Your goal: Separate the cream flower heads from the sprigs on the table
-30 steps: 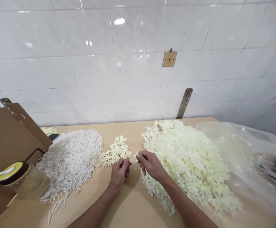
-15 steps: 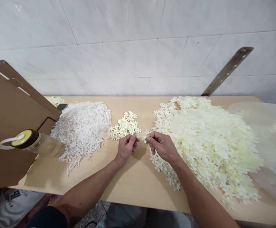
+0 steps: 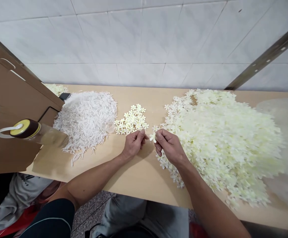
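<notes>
I see the right hand point(image 3: 170, 147) pinching one cream flower point(image 3: 153, 137) at its fingertips, over the middle of the desk point(image 3: 139, 180); the left hand point(image 3: 133, 144) is pinched shut just beside it, contents hidden. At the left edge, the bottle point(image 3: 38, 135): I cannot tell what's inside

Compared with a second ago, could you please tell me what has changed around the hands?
Only the view has tipped downward, bringing the table edge into sight. The right hand still pinches a small flower in its fingers, and the left hand stays close beside it, fingers curled. The white sticks, the flower cluster, the big heap and the bottle lie as before.
</notes>
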Demonstrator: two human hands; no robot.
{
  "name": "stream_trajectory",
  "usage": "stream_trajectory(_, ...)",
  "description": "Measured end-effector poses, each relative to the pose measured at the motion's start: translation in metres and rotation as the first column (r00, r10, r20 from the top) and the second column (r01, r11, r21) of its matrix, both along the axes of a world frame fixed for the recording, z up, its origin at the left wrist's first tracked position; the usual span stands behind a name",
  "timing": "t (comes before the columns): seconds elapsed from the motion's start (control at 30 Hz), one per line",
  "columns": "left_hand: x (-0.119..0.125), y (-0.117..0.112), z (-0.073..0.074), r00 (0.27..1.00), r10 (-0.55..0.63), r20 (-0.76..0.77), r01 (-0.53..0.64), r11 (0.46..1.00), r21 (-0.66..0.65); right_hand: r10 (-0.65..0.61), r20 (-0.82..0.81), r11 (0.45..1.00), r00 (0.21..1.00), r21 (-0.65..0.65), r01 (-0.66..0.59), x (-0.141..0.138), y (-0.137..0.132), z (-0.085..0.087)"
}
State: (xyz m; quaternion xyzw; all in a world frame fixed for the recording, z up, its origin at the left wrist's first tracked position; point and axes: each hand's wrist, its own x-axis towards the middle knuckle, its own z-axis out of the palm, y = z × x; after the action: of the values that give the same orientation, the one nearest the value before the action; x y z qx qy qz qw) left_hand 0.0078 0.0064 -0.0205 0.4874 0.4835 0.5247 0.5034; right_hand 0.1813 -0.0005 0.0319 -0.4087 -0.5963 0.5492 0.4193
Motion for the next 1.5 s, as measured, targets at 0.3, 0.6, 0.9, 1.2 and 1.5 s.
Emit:
stream_trajectory(0.3, 0.0, -0.001, 0.005, 1.0, -0.007, 0.023, 0.007, 1.0, -0.013, -0.011, -0.011, 0.999, 1.0, -0.051, 0.01, -0.005, 0.003, -0.002)
stream_trajectory(0.6, -0.003, 0.0, 0.005, 0.991, -0.017, 0.132, 0.018, 1.0, -0.009, 0.013, 0.025, 0.997, 1.0, -0.075, -0.011, -0.015, 0.006, -0.003)
stream_trajectory(0.9, -0.009, -0.005, 0.011, 0.972, -0.18, 0.154, 0.171, 0.983, 0.067, -0.003, 0.168, 0.999, 0.986, -0.053, 0.012, -0.015, 0.01, -0.011)
stream_trajectory(1.2, -0.009, 0.0, 0.009, 0.975, -0.107, 0.194, 0.108, 0.994, 0.004, 0.034, 0.047, 0.997, 0.998, -0.071, -0.031, -0.016, 0.007, -0.006)
stream_trajectory(1.5, -0.014, 0.008, 0.016, 0.887, -0.178, 0.426, 0.296, 0.928, -0.229, 0.011, 0.065, 0.996, 0.998, -0.09, -0.005, -0.013, 0.01, -0.007)
